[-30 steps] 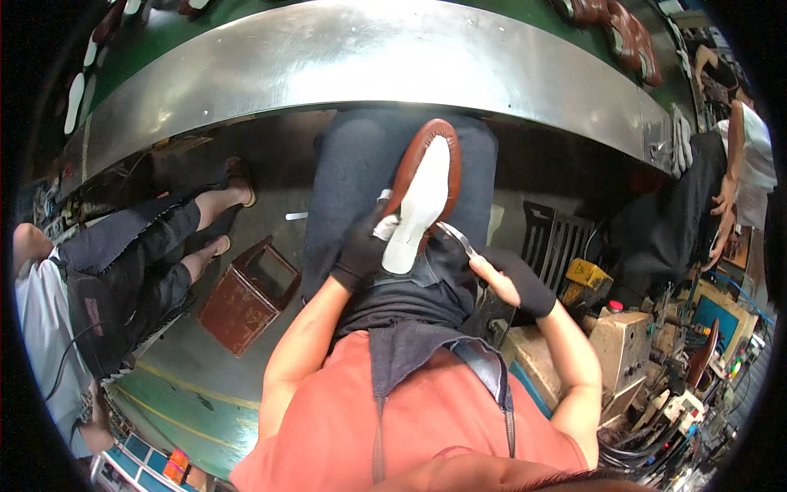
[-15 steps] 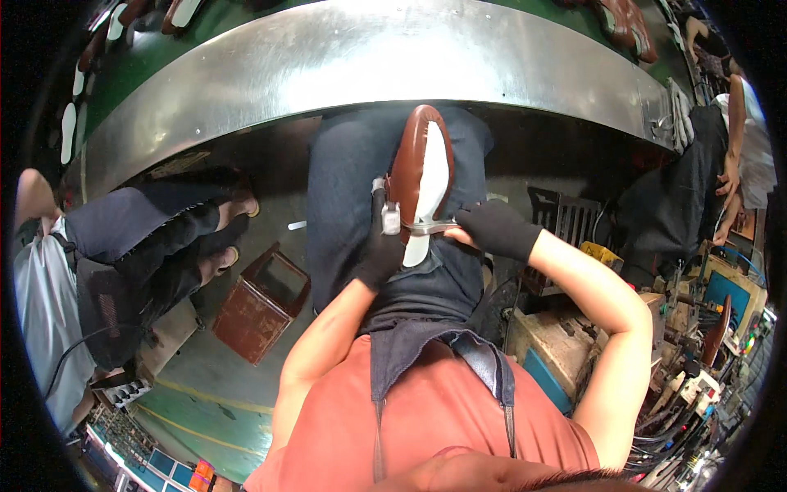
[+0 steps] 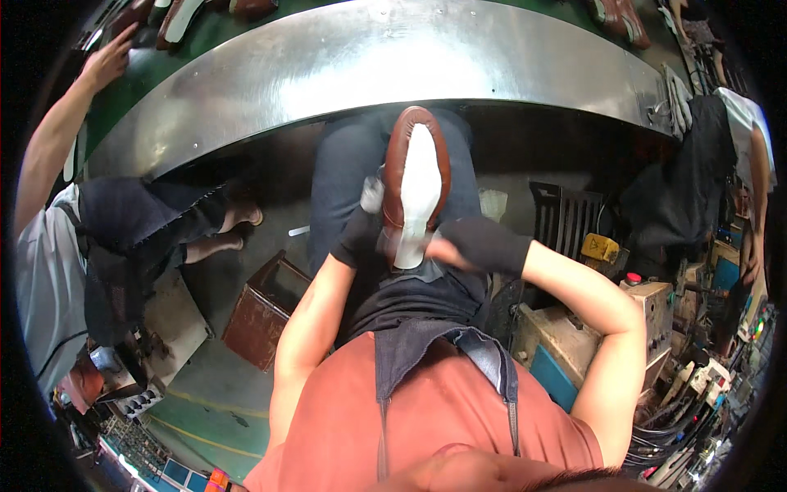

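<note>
A brown leather shoe upper [image 3: 397, 184] lies sole side up on my lap, its toe pointing away from me. A white insole [image 3: 423, 176] shows along its underside. My left hand [image 3: 361, 225], in a black fingerless glove with pale wrapping on the fingers, grips the shoe's left side. At the heel end, my right hand [image 3: 479, 244], also in a black glove, is closed with the thumb toward the shoe. A shiny metal hand tool [image 3: 402, 243] lies across the heel by the right hand's fingers, smeared by motion, so its jaws cannot be made out.
Beyond my knees curves a metal bench edge [image 3: 393, 57], with a green surface and more brown shoes [image 3: 619, 20] behind it. A brown box [image 3: 261, 316] stands on the floor at left. Machinery [image 3: 553, 328] is close by my right elbow. Other people are on both sides.
The shoe has turned slightly, with its white insole facing me more fully. My right hand has moved a little nearer and lower with the tool. A person's arm at left now reaches over the bench.
</note>
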Motion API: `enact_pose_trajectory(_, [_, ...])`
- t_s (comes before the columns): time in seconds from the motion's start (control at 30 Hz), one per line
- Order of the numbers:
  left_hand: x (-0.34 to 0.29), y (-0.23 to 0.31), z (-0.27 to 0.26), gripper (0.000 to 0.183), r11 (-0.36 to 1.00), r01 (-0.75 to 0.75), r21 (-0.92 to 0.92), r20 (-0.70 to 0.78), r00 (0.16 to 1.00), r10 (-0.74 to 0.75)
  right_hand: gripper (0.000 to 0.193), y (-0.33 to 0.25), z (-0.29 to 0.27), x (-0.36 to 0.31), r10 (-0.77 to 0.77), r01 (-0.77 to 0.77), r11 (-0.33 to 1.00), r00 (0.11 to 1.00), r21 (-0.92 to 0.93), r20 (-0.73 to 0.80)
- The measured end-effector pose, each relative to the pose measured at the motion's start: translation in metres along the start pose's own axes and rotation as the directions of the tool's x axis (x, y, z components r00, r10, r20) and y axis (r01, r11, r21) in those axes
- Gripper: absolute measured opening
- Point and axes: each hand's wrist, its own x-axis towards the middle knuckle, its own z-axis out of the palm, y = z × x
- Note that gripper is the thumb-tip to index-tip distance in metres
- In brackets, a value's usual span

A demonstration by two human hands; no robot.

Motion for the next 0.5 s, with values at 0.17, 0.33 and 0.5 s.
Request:
enact_pose_trajectory(0.17, [-0.003, 0.028, 0.047, 0.048, 0.995, 0.065, -0.078, -0.085, 0.994, -0.071, 0.051, 0.035, -0.017, -0.026, 0.308, -0.356, 0.745, 0.934, 0.564, 0.183])
enact_pose_trajectory(0.33, [0.011, -0.017, 0.028, 0.048, 0.990, -0.136, -0.027, -0.232, 0.965, 0.126, 0.045, -0.004, -0.040, -0.009, 0.381, -0.422, 0.756, 0.905, 0.501, 0.189])
enact_pose_trajectory(0.5, [0.014, -0.020, 0.028, 0.047, 0.667, -0.222, 0.711, -0.217, 0.833, 0.508, 0.029, 0.003, -0.035, -0.030, -0.144, -0.098, 0.864, 0.892, -0.494, -0.429])
